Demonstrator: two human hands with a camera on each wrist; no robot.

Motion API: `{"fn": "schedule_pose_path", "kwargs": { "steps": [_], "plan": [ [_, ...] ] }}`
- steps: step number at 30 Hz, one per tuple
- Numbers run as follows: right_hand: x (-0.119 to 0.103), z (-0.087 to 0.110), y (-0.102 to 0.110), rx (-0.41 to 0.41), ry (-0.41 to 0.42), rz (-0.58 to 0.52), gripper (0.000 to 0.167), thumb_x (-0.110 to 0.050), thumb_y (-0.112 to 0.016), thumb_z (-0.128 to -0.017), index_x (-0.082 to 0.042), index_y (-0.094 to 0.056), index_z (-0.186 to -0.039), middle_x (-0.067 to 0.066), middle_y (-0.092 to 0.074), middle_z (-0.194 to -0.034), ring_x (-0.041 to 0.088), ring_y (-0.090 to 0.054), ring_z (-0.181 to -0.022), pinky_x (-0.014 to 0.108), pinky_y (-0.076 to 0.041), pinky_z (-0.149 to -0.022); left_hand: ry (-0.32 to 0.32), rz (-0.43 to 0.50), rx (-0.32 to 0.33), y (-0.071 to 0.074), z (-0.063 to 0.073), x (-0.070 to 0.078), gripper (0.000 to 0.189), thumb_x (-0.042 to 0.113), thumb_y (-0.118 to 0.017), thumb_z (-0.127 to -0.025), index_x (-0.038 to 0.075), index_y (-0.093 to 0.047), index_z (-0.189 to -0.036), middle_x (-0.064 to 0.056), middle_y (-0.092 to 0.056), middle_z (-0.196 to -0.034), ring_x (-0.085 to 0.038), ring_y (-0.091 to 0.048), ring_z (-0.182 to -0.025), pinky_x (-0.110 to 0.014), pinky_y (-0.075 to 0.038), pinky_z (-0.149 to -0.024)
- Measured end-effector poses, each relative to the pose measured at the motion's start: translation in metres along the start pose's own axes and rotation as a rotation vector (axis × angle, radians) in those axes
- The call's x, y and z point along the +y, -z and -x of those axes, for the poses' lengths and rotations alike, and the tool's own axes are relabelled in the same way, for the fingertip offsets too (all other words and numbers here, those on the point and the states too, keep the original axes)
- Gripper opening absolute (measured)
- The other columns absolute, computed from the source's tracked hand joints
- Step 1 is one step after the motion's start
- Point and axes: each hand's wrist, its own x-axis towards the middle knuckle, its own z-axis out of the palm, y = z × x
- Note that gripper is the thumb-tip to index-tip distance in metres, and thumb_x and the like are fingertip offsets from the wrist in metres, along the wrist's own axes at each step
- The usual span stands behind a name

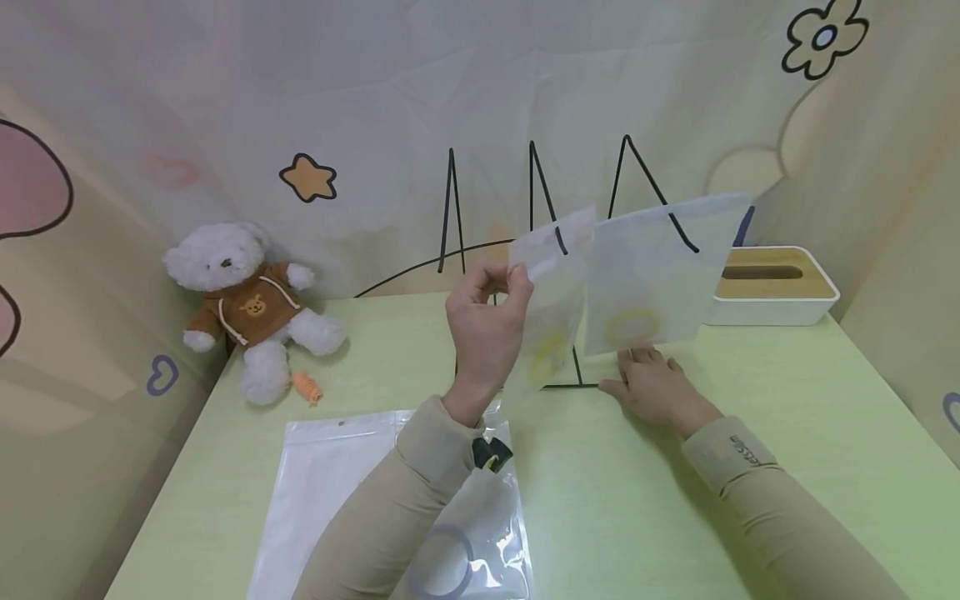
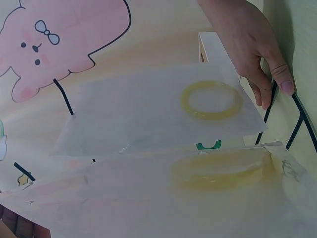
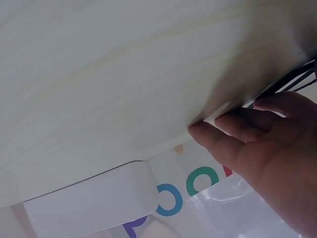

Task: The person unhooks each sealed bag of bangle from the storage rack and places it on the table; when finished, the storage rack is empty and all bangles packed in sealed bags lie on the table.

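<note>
A black wire rack (image 1: 570,386) with tall pointed uprights and slanting hooks stands on the table. My left hand (image 1: 491,312) pinches the upper edge of a translucent whitish bag (image 1: 551,292) beside the middle hook. A yellow ring shape shows low on it. Another such bag (image 1: 652,267), also with a yellow ring (image 2: 212,100), hangs on the right hook. Below it my right hand (image 1: 660,392) holds the rack's base wire, thumb and fingers about it in the left wrist view. The left hook carries nothing. Only part of my left fingers (image 2: 22,223) shows in the left wrist view.
Flat on the table near my left forearm lies a white-and-clear pouch (image 1: 322,483). A white plush bear (image 1: 251,300) in a brown hoodie sits at the back left, a small orange object (image 1: 307,387) beside it. At the back right stands a wood-topped tissue box (image 1: 776,312).
</note>
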Motion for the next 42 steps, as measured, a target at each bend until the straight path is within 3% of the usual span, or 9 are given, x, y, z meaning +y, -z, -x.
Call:
{"fn": "schedule_pose_path", "kwargs": {
  "steps": [24, 42],
  "plan": [
    [0.001, -0.002, -0.002, 0.006, 0.006, -0.002, 0.074, -0.044, -0.044, -0.102, 0.013, -0.026, -0.146, 0.034, -0.019, -0.152, 0.052, -0.013, -0.139, 0.072, -0.016, -0.104, -0.023, 0.025, -0.029, 0.004, 0.009, 0.008, 0.009, 0.001, -0.059, -0.088, -0.003, -0.061, -0.079, -0.012, -0.062, -0.073, -0.019, -0.056, -0.071, -0.029, -0.048, -0.069],
    [0.000, -0.002, -0.001, 0.016, 0.007, -0.008, 0.071, -0.042, -0.044, -0.102, 0.015, -0.032, -0.142, 0.036, -0.023, -0.149, 0.053, -0.013, -0.139, 0.072, -0.017, -0.104, -0.048, 0.064, -0.037, 0.007, 0.014, 0.015, 0.009, -0.001, -0.058, -0.088, -0.003, -0.061, -0.079, -0.013, -0.060, -0.071, -0.018, -0.055, -0.070, -0.031, -0.049, -0.073]
  ]
}}
